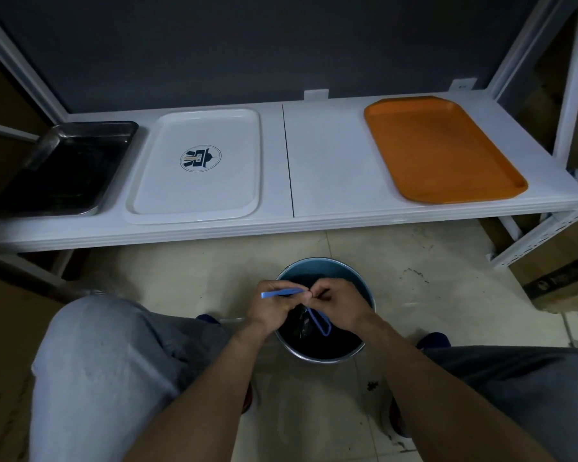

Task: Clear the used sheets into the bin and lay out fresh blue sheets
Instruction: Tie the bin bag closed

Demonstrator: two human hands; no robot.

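Probably light and limp, the blue sheet (281,293) is pinched at its edge by left hand (274,310) and right hand (336,305), both grips closed on it, bin (324,260) directly beneath.

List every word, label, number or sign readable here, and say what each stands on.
Nothing reads clearly.
On the white tray: a round emblem, its marks too small to read.
On the box at right: dark print, blurred, unreadable.
On the orange tray, black tray, bin and blue sheet: no print visible.
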